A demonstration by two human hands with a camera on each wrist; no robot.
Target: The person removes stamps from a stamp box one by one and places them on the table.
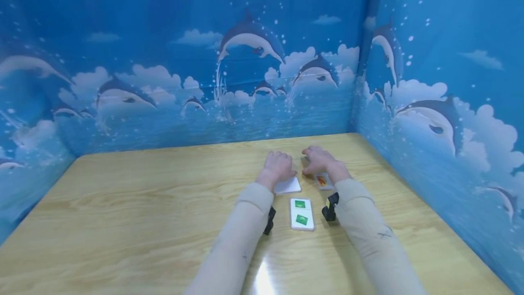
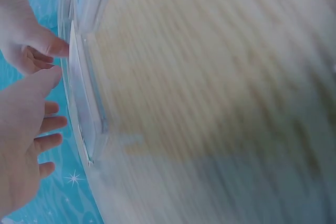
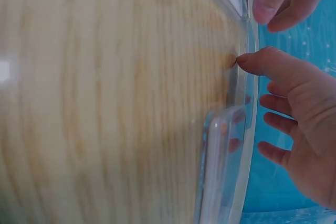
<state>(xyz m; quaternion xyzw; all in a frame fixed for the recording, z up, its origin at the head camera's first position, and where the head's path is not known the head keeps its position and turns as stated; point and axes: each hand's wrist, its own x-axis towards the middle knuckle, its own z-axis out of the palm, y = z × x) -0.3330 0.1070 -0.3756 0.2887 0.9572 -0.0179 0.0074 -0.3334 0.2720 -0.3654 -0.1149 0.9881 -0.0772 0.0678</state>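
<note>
My left hand (image 1: 279,167) hovers over the far edge of a white card (image 1: 288,186), fingers spread. In the left wrist view that hand (image 2: 21,135) has its thumb by the edge of a clear-cased card (image 2: 85,98). To the right, my right hand (image 1: 320,160) is beside a card with an orange picture (image 1: 323,181), partly under its wrist. The right wrist view shows the right hand (image 3: 304,108) with loosely bent fingers and its thumb tip low at the tabletop; whether it touches something clear there, I cannot tell. Neither hand visibly grips anything.
Nearer me, between the forearms, lies a card with two green pictures (image 1: 301,214). Black wrist cameras (image 1: 330,207) hang under both sleeves. The wooden table (image 1: 143,204) meets a blue dolphin-print curtain (image 1: 172,58) at the back and right.
</note>
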